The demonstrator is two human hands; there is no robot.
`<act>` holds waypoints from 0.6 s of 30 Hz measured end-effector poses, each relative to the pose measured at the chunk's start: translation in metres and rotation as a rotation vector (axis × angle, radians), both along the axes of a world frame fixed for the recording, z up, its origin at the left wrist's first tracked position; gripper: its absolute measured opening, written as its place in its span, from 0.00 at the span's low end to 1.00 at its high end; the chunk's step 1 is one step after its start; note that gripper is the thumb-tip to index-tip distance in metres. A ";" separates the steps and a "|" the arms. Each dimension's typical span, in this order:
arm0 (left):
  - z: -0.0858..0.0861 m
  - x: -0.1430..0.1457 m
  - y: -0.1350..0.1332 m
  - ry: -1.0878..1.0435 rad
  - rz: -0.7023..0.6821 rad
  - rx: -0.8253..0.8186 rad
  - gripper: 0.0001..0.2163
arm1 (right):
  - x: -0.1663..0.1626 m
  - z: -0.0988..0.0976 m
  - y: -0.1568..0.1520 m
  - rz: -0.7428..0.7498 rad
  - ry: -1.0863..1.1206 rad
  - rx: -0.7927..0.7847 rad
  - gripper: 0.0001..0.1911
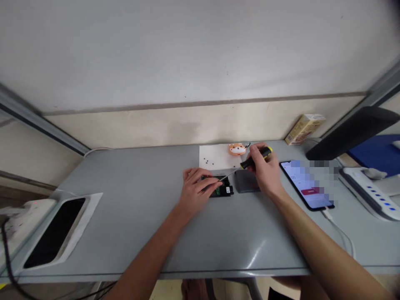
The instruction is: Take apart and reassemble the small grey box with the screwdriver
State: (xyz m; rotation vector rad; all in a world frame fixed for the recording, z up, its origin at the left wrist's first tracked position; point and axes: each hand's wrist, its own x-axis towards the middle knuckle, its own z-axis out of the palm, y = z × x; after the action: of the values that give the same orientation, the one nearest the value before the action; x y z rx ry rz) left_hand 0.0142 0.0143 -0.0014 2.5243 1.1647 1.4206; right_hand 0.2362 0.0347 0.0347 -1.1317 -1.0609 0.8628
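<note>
My right hand [264, 168] is wrapped round the black and yellow handle of a screwdriver [256, 158]. Its thin metal shaft slants down and left to an opened black device with a green circuit board [223, 191]. Over the left part of that device, my left hand [198, 185] grips it, fingers bent and fingertips close to the screwdriver's tip. They hide much of the board and the exact point of contact. Just right of the device, a dark grey flat cover [246, 182] lies partly under my right hand. Several tiny dark screws [208, 161] rest on white paper [218, 151] behind.
An orange animal-faced case [236, 149] sits on the paper. To the right are a lit phone [304, 187] on a charging cable, a power strip [371, 193], a carton [304, 129] and a black stand [350, 131]. At far left lies another phone [56, 233].
</note>
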 end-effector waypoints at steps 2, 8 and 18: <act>0.002 0.002 -0.002 -0.033 0.039 0.018 0.06 | 0.000 0.002 0.001 -0.030 -0.011 0.011 0.21; 0.002 0.000 -0.002 0.039 0.035 -0.061 0.05 | -0.001 0.004 -0.002 -0.084 -0.098 0.070 0.22; 0.005 -0.009 0.001 0.145 -0.026 -0.281 0.12 | -0.002 -0.002 -0.007 -0.139 -0.325 0.198 0.16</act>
State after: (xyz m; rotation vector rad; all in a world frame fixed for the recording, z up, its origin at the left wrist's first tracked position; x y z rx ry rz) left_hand 0.0047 0.0149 0.0036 2.4649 1.2467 0.9994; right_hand 0.2342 0.0280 0.0331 -1.1853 -1.2863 0.4613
